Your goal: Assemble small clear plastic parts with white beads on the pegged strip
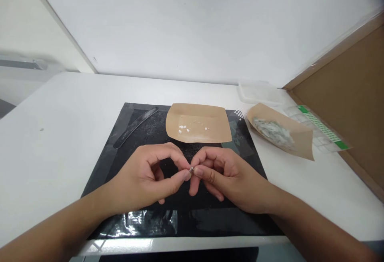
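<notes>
My left hand (156, 173) and my right hand (222, 176) meet above a black mat (207, 222). Between the thumbs and forefingers of both hands is a tiny, shiny, greyish piece (191, 169), too small for me to name its kind. Both hands are closed in a pinch on it, the fingertips nearly touching. Just beyond the hands lies a brown paper tray (204, 114) with several small white bits (183, 127) in it. A dark, curved nail file (136, 128) with whitish dust rests on the mat at the left.
At the right, another brown paper tray (301, 140) holds a heap of translucent pieces (273, 131). Behind it are a clear plastic sheet with a green strip (322, 127) and a translucent shallow container (259, 93). A white wall (180, 26) stands behind the table; a brown board (345, 82) is at right.
</notes>
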`<state>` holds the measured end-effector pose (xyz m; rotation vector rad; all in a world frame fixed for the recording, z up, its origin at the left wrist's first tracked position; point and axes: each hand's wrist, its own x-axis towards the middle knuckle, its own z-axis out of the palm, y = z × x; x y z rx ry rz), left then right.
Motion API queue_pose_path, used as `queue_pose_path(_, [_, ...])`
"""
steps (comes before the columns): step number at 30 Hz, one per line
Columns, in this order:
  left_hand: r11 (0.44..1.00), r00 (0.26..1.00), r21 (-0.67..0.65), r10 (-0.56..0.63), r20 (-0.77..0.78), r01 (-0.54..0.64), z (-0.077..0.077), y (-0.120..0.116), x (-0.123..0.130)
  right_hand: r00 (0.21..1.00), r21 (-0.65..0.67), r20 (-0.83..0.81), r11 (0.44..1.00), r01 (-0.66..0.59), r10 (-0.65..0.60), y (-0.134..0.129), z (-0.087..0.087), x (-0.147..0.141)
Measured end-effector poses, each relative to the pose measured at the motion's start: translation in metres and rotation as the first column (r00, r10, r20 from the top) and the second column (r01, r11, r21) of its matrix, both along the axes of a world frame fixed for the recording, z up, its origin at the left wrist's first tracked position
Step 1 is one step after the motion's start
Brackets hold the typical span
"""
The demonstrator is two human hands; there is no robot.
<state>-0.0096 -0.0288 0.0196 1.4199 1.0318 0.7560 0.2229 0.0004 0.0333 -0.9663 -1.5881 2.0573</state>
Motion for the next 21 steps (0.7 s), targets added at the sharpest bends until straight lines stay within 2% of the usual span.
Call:
queue_pose_path(12, [0.992, 0.999, -0.117, -0.043, 0.007, 0.044, 0.001, 0.0003, -0.0021, 1.0, 0.027, -0.007, 0.999, 0.03, -0.03, -0.0013, -0.0028, -0.0011])
queue_pose_path(21, [0.979, 0.994, -0.175, -0.1, 0.046, 0.106, 0.0081, 0.0028, 0.0008, 0.998, 0.038, -0.038, 0.998, 0.058, -0.056, -0.0032, -0.006, 0.0003])
